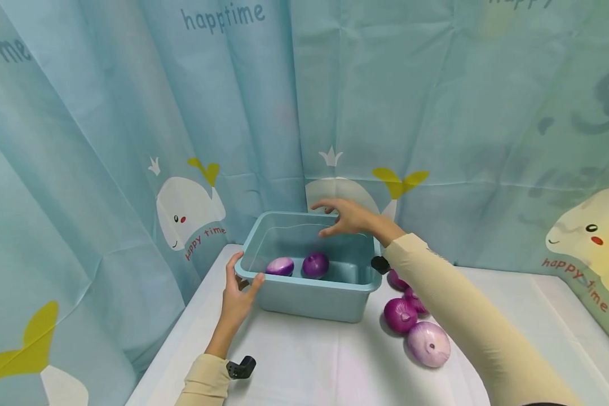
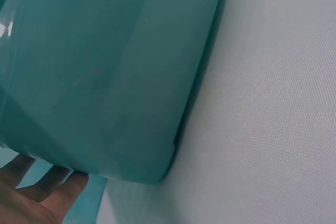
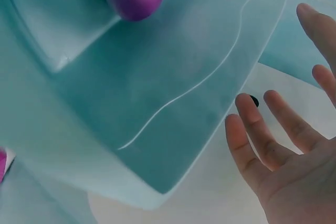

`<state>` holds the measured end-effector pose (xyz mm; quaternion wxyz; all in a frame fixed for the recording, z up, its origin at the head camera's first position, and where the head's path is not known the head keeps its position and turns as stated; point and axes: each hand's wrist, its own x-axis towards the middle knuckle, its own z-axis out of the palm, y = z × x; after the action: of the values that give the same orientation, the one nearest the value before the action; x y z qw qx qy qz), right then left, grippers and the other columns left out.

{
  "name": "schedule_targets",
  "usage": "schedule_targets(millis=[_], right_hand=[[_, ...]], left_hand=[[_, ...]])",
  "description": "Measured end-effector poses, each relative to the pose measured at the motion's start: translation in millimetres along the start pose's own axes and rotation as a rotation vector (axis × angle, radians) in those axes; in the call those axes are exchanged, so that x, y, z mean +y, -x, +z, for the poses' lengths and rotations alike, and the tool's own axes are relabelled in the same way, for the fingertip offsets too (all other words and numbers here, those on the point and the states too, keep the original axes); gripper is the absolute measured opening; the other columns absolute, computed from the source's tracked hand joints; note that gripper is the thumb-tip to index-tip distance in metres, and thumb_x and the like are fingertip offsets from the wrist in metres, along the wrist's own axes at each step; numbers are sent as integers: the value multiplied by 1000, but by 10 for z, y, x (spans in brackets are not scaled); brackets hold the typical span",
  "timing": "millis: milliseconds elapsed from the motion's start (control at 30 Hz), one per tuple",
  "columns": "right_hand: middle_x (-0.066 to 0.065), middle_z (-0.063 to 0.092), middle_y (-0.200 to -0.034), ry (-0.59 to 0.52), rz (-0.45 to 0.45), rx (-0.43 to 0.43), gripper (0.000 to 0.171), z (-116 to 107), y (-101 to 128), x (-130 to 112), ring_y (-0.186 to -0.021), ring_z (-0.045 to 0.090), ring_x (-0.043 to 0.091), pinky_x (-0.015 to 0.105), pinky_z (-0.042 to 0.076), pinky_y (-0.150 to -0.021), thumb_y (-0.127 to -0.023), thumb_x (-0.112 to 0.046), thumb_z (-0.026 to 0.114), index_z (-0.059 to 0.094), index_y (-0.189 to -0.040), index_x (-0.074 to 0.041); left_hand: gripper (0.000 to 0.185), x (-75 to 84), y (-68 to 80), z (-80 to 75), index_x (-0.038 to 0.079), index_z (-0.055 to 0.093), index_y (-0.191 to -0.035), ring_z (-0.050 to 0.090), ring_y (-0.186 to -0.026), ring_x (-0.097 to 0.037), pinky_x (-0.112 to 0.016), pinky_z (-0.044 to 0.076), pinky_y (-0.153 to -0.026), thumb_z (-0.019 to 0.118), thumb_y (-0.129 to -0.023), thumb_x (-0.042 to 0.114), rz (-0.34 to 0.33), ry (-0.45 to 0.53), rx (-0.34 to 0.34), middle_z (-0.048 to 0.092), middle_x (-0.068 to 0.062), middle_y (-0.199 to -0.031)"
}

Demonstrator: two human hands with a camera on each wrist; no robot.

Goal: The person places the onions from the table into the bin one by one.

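Observation:
A blue-green plastic basin (image 1: 309, 293) stands on the white table. Its front left corner is held by my left hand (image 1: 235, 304), thumb at the front rim and fingers along the left side; the left wrist view shows fingertips (image 2: 73, 187) against the outer wall. Inside lie two purple onions: a paler one (image 1: 281, 266) at the left and a darker one (image 1: 316, 265) near the middle. Over the back right part of the basin, my right hand (image 1: 349, 217) hovers with fingers spread and nothing in them. The right wrist view shows that palm (image 3: 299, 182) beside the rim.
Right of the basin, several more onions sit on the table, among them a deep purple one (image 1: 400, 316) and a large pale one (image 1: 428, 344). My right forearm (image 1: 467, 316) passes over part of that group. A blue curtain (image 1: 264, 113) with printed whales hangs behind and at the sides.

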<state>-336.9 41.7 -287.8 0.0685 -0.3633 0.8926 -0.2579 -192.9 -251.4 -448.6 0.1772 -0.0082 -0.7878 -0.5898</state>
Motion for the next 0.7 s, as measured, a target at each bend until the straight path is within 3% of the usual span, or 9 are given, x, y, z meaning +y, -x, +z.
schedule_targets(millis=[367, 700], right_hand=[[20, 60, -139, -4, -104, 73, 62, -108, 337, 166, -116, 65, 41, 51, 55, -92, -88, -23, 83, 58, -143, -12], [21, 66, -128, 45, -68, 179, 57, -217, 898, 558, -99, 71, 38, 48, 59, -82, -87, -23, 83, 62, -139, -10]], left_hand=[[77, 29, 5, -56, 34, 19, -159, 43, -139, -45, -62, 41, -106, 68, -99, 27, -21, 4, -61, 37, -18, -157], [80, 80, -25, -95, 32, 15, -163, 32, -146, -45, -64, 32, -113, 65, -101, 25, -14, 30, -113, 26, -15, -163]])
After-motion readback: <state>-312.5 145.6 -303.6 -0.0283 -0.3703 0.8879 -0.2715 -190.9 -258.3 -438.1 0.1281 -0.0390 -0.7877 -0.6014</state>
